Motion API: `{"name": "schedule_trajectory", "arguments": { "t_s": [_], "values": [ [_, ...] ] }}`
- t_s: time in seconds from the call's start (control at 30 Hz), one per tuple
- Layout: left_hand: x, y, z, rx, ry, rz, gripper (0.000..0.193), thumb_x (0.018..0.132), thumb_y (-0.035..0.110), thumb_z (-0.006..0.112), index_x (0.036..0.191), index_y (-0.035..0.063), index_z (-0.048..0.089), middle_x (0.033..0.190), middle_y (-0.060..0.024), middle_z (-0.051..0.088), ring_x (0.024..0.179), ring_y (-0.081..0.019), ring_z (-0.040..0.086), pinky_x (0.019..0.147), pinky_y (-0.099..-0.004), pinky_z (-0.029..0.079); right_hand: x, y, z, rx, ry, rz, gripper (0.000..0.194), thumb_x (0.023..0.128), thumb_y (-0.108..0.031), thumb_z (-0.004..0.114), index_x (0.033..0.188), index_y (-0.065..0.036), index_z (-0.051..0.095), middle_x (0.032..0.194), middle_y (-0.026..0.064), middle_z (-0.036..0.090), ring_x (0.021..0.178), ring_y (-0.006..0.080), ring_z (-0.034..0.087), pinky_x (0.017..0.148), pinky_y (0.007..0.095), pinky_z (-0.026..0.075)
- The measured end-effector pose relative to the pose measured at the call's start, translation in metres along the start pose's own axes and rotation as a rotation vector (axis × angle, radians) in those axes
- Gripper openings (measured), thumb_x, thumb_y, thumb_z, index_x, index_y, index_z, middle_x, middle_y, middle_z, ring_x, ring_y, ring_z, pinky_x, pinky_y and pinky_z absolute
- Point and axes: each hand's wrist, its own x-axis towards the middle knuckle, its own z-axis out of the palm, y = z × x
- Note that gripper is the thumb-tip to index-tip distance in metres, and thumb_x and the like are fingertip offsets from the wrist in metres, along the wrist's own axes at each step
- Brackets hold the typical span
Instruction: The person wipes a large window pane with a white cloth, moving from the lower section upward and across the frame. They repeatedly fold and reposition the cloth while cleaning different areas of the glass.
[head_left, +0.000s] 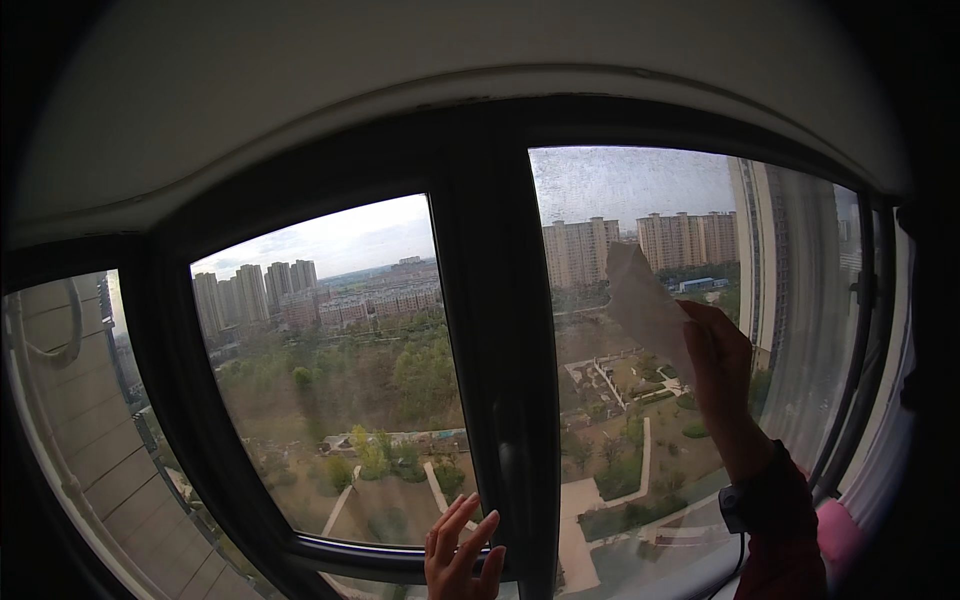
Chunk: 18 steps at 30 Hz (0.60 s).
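Note:
My right hand (721, 360) is raised before the right window pane (652, 180), pinching a thin, pale sheet (646, 300) that looks like paper or a wipe. The sheet points up and to the left, over the glass; I cannot tell if it touches the pane. A dark red sleeve (784, 540) and a black wrist device (735, 510) are on that arm. Low in the middle, my left hand (461, 551) is held up with fingers apart and nothing in it. It is nearest the lower right corner of the left sash (360, 553).
A dark window frame (495, 300) divides the panes, with a handle (511, 457) on its upright. Pale curtain fabric (874, 472) and a pink object (836, 529) are at the right. A side pane (67, 360) at the left shows an outer wall. Tall buildings (686, 236) stand outside.

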Motion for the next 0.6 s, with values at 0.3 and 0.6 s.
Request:
{"name": "schedule_trajectory", "arguments": {
  "t_s": [0.3,0.6],
  "values": [
    [0.141,0.031,0.001,0.083,-0.189,0.105,0.084,0.082,0.034,0.08,0.149,0.0083,0.036,0.152,-0.018,0.04,0.143,-0.0383,0.035,0.114,-0.05,0.03,0.032,-0.002,0.019,0.142,-0.674,0.325,0.025,0.1,-0.01,0.053,0.118,-0.001,0.068,0.096,0.0088,0.071,0.087,0.0128,0.065,0.079,0.0295,0.053],
    [0.2,0.053,0.048,-0.082,-0.381,-0.094,0.011,0.081,0.002,0.076,0.091,0.0024,0.072,0.089,-0.0097,0.071,0.078,-0.0225,0.07,0.067,-0.0322,0.053,0.054,0.006,-0.029,0.24,-0.829,0.255,0.025,0.092,-0.012,0.069,0.115,-0.003,0.07,0.101,0.0098,0.073,0.09,0.0139,0.069,0.08,0.029,0.056]
  ]
}}
